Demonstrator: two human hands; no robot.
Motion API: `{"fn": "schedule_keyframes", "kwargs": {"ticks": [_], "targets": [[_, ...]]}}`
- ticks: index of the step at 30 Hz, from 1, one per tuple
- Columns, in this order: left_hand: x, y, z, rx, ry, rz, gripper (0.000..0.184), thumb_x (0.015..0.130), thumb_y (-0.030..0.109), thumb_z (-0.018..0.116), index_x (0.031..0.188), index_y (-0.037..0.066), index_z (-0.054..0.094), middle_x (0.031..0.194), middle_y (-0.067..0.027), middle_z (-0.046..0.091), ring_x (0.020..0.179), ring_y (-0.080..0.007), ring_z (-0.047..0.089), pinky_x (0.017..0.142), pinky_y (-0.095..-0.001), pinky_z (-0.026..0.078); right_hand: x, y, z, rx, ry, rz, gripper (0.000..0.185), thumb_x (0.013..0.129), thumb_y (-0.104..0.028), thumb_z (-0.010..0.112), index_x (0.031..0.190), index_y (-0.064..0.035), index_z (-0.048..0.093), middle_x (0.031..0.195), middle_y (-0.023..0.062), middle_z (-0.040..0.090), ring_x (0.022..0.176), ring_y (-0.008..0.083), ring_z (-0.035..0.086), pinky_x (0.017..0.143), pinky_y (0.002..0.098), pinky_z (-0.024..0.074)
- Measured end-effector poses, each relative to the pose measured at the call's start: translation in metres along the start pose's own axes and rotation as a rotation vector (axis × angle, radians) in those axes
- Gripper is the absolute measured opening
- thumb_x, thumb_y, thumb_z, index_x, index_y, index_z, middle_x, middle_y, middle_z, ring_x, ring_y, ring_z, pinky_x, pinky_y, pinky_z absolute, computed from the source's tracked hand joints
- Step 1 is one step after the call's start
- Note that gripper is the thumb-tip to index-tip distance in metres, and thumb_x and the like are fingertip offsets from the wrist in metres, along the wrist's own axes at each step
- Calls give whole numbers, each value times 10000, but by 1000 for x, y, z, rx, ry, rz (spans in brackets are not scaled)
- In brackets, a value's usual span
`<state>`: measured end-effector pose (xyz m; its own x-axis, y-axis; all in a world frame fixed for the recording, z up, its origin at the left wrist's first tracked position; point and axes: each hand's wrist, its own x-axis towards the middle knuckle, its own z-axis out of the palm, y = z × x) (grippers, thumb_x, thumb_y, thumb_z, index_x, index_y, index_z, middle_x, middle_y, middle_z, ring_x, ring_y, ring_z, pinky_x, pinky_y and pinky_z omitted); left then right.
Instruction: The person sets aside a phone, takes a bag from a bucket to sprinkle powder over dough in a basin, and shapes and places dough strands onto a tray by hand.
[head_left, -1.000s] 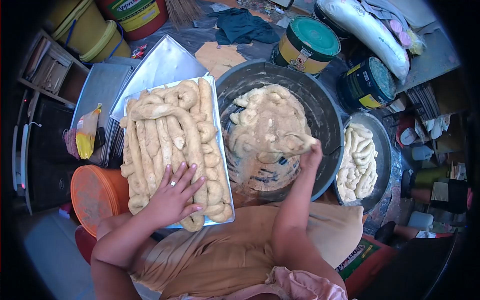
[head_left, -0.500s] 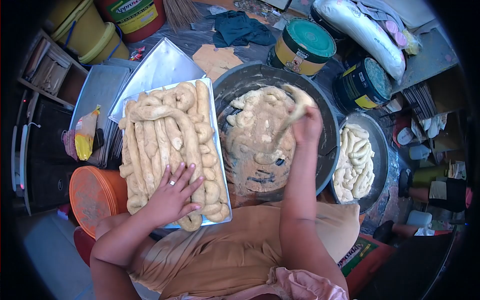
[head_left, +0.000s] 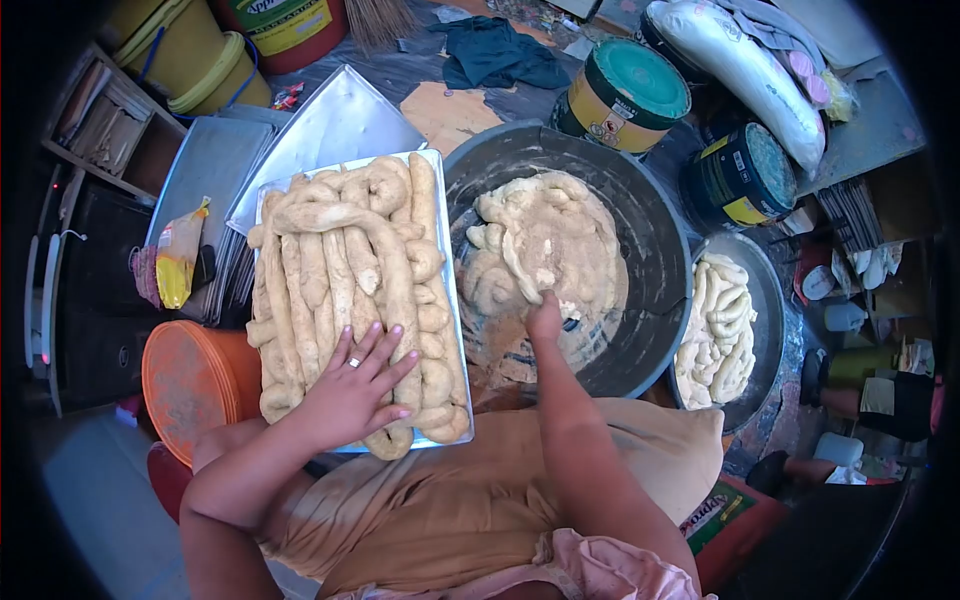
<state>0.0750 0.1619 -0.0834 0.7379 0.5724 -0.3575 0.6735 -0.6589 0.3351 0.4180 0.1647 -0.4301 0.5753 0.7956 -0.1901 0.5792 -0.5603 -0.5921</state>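
- Left hand: my left hand (head_left: 355, 395) lies palm down with fingers spread on the dough ropes (head_left: 395, 290), left of centre; a ring is on one finger.
- Right hand: my right hand (head_left: 545, 318), at centre, pinches the lower end of a dough strand (head_left: 515, 265); the fingertips are partly hidden.
- Strand: it runs up and to the left from my fingers, over the dough mass (head_left: 575, 240) in the large grey basin (head_left: 655, 330).
- Tray: the dough ropes fill the metal tray (head_left: 462, 400), mostly lengthwise, with one bent across the top; a rope end overhangs the lower edge.
- Labels: the red bucket (head_left: 290, 35), upper left, reads "MARGARINE" beneath a brand beginning "App"; the red container (head_left: 740, 530), lower right, bears similar, partly hidden lettering. Print on the green-lidded bucket (head_left: 640, 80), upper right, is too small to read.
- Edges: the tray's right edge runs close beside the basin's left wall; whether they touch, I cannot tell. The smaller pan (head_left: 768, 300), holding pale dough (head_left: 715, 330), sits close against the basin's right side.
- Open room: the basin has bare floor right of the dough mass, and a thinly smeared patch lies below-left of my right hand.
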Motion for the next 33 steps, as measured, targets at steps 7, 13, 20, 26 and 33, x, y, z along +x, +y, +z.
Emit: {"fn": "schedule_keyframes", "kwargs": {"ticks": [7, 13, 20, 26, 33], "targets": [[1, 2, 2, 46, 63, 27, 709, 877, 511, 546, 1442, 126, 361, 1523, -189, 243, 1402, -396, 234, 1117, -592, 151, 5, -126, -32, 644, -52, -50, 223, 880, -102, 585, 1063, 10, 524, 918, 143, 639, 816, 230, 638, 680, 374, 515], [0, 3, 4, 46, 36, 19, 731, 871, 514, 554, 1452, 123, 344, 1533, -201, 208, 1420, -403, 180, 1129, -584, 121, 37, -232, -153, 1140, -207, -65, 184, 928, -147, 550, 1052, -12, 538, 971, 114, 606, 784, 181, 630, 662, 311, 554], [-3, 1, 7, 32, 59, 22, 731, 873, 517, 553, 1454, 126, 341, 1535, -196, 206, 1424, -389, 179, 1132, -577, 125, 56, -119, -174, 1113, -108, 180, 283, 914, -166, 508, 1164, -43, 556, 1099, 74, 611, 982, 195, 600, 866, 368, 493], [-3, 1, 5, 35, 28, 10, 731, 875, 521, 548, 1454, 126, 340, 1536, -195, 202, 1427, -385, 172, 1133, -574, 126, 40, 150, -29, 676, 121, 724, 510, 835, -282, 626, 1171, 90, 531, 936, 224, 646, 801, 270, 656, 652, 383, 526], [2, 2, 2, 37, -10, -5, 738, 863, 531, 555, 1449, 130, 354, 1527, -200, 223, 1419, -391, 190, 1132, -574, 126, -97, 69, 83, 238, -125, 762, 1222, 565, -392, 887, 1412, -2, 98, 1325, 312, 389, 1168, 416, 497, 947, 430, 480]]}}
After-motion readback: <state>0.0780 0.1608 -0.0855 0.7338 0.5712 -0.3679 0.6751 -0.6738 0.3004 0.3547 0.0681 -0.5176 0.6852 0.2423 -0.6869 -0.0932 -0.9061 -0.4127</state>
